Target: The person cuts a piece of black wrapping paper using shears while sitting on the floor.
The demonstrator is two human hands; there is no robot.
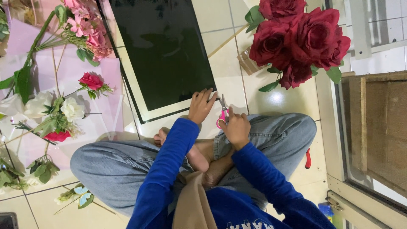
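Observation:
A large dark green sheet [163,51] with a cream and black border lies on the tiled floor in front of my crossed legs. My left hand [201,105] presses flat on its near right corner, fingers spread. My right hand [234,127] grips pink-handled scissors [222,111], whose blades point at the sheet's edge beside my left fingers. Both sleeves are blue.
A bunch of dark red roses [299,38] stands at the upper right. Pink wrapping paper [63,85] at left carries pink, white and red flowers with leafy stems. A wooden door frame [373,127] runs along the right. A red item [308,159] lies by my right knee.

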